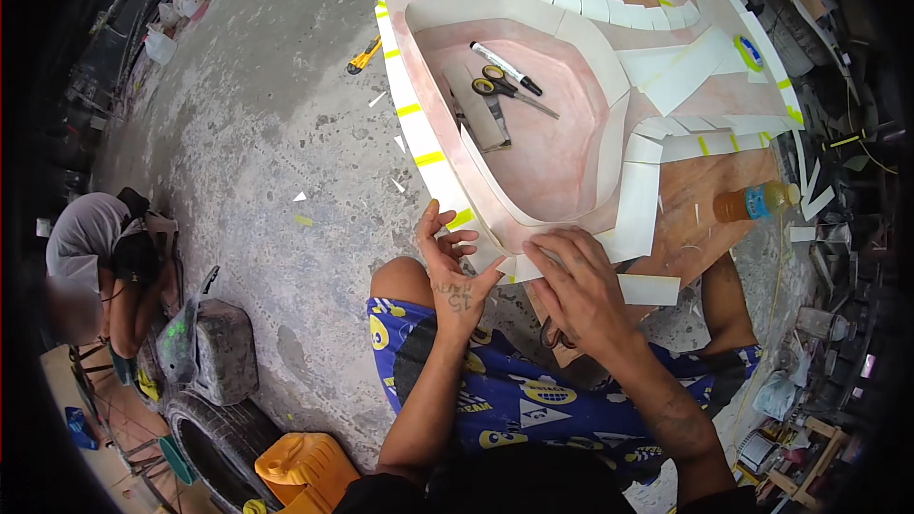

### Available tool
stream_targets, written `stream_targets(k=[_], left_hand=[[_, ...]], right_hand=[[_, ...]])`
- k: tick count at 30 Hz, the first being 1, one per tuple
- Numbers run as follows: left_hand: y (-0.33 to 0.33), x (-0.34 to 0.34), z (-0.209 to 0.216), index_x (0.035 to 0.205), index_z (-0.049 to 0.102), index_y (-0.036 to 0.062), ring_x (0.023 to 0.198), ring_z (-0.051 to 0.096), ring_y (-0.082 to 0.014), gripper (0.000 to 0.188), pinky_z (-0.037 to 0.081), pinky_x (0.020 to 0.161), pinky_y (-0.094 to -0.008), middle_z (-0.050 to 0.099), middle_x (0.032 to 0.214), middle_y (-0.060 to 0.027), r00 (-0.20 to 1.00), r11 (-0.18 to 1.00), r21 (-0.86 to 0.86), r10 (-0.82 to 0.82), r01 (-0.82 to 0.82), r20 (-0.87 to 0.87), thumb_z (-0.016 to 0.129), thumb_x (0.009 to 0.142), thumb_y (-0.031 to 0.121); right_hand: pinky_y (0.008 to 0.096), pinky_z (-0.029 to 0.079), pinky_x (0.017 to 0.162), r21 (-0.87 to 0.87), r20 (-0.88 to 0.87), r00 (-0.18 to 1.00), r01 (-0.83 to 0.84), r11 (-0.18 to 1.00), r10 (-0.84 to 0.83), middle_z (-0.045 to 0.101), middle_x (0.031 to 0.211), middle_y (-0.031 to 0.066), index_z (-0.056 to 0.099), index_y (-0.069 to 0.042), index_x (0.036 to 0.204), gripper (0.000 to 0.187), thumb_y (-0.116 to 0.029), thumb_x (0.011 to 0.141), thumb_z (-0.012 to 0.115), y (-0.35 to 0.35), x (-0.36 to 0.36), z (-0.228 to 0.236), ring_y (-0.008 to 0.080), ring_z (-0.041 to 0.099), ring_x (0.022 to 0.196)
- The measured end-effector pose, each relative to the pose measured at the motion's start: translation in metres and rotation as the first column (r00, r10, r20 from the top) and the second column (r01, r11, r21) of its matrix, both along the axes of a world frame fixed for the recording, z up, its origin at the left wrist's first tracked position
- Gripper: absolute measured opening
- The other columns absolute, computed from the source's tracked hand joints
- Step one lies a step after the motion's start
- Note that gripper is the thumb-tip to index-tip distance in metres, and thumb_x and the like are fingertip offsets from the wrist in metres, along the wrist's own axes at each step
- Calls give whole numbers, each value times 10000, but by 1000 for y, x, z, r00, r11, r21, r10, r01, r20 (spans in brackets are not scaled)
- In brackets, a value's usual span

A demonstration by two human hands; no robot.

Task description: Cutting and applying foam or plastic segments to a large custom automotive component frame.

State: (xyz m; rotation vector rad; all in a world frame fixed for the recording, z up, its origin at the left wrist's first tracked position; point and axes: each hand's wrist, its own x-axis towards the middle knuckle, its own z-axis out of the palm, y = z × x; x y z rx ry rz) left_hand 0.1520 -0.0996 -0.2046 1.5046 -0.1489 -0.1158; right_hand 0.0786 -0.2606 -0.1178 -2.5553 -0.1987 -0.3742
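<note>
In front of me lies a large pinkish moulded panel [433,62] with a deep, angular recess. White card strips [438,176] line its outer edges, held in places with yellow tape [429,159]. My left hand [455,271] is at the near left corner, its fingers spread and its thumb towards the panel's edge. Across the near rim my right hand [583,287] rests with fingers stretched out, touching the edge; its thumb is partly hidden. Inside the recess are black-and-yellow scissors [497,85], a marker [505,67] and a flat grey strip [481,109].
A yellow cutter knife [364,55] and paper scraps lie on the concrete floor [238,105]. A bottle of brown liquid [757,202] lies at the right. Another person [90,247] crouches at far left, near a tyre [214,447] and an orange jerrycan [305,471]. A blue-and-yellow tape roll [748,53] sits on the panel.
</note>
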Motion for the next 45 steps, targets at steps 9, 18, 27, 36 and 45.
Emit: stream_targets(k=[9,18,27,36,45], left_hand=[[-1,-2,-4,1548,231,103,1043,540,-184,1112,464,885,-317,421,1362,-115,1000,999,-31,13,-13,8,848,628,1],[-3,-3,-5,1544,219,103,1026,527,-169,1153,466,875,-292,422,1360,-88,999,995,-93,23,-25,-27,864,590,35],[12,-10,-9,1550,209,103,1024,543,-176,1152,461,889,-311,429,1351,-102,999,995,-86,49,-51,-22,896,628,52],[28,-45,7,1533,241,118,983,554,-164,884,508,815,-271,425,1318,-100,994,1000,-7,29,-30,-107,751,830,-48],[29,-57,1,1508,249,80,869,580,-124,766,511,699,-231,451,1258,-115,980,999,46,-6,16,-200,687,891,-44]], right_hand=[[517,404,1082,-42,15,999,42,998,-41,619,1106,86,693,-12,1177,425,-52,755,724,5,3,-7,273,593,1073],[525,385,1093,-51,-17,999,45,998,-46,637,1098,60,696,-31,1159,414,-67,748,732,3,3,-1,241,606,1043],[404,515,919,316,-56,963,269,910,-265,665,1135,120,695,-5,1120,268,-60,861,738,6,-59,12,238,655,994],[310,544,782,818,-566,818,573,53,-102,700,993,75,674,-12,1111,229,-212,1019,609,-17,-75,-35,154,673,896],[310,580,753,800,-600,770,581,-149,-216,713,928,91,686,25,1060,381,-345,969,678,-49,-28,-25,158,688,801]])
